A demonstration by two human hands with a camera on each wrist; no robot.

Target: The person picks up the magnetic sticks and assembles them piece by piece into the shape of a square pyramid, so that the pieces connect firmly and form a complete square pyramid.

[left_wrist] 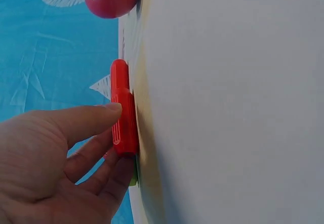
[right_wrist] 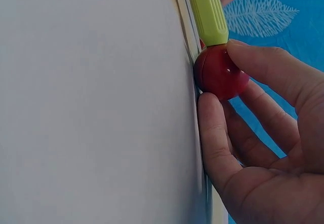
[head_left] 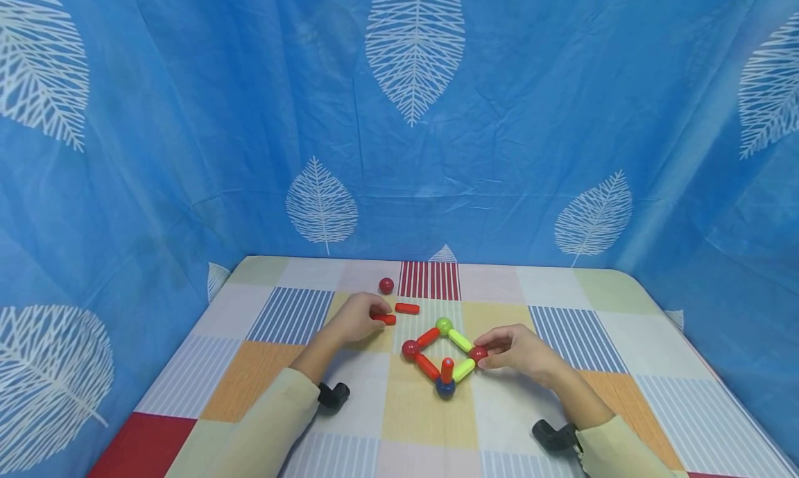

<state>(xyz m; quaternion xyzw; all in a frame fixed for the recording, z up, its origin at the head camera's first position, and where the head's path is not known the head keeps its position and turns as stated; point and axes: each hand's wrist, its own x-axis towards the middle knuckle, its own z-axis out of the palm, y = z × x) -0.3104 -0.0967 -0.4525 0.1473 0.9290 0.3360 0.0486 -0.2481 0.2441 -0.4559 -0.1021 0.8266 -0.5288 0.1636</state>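
Observation:
A diamond of rods and balls lies on the table: a green ball (head_left: 444, 325) at the far corner, a red ball (head_left: 410, 350) at left, a dark blue ball (head_left: 446, 388) at the near corner. Two sides are red rods and two are yellow-green rods (head_left: 460, 340). From the blue ball, another red rod (head_left: 447, 368) stands up. My right hand (head_left: 521, 352) holds the right corner's red ball (right_wrist: 223, 74) between thumb and fingers. With thumb and fingertips, my left hand (head_left: 358, 317) pinches a loose red rod (left_wrist: 125, 125) close to the tabletop.
Just beyond my left hand lies another loose red rod (head_left: 408, 309), and behind it a loose red ball (head_left: 386, 285). A patchwork-patterned cloth (head_left: 431, 426) covers the table. Blue curtains (head_left: 499, 117) with white leaf prints hang at the back and both sides.

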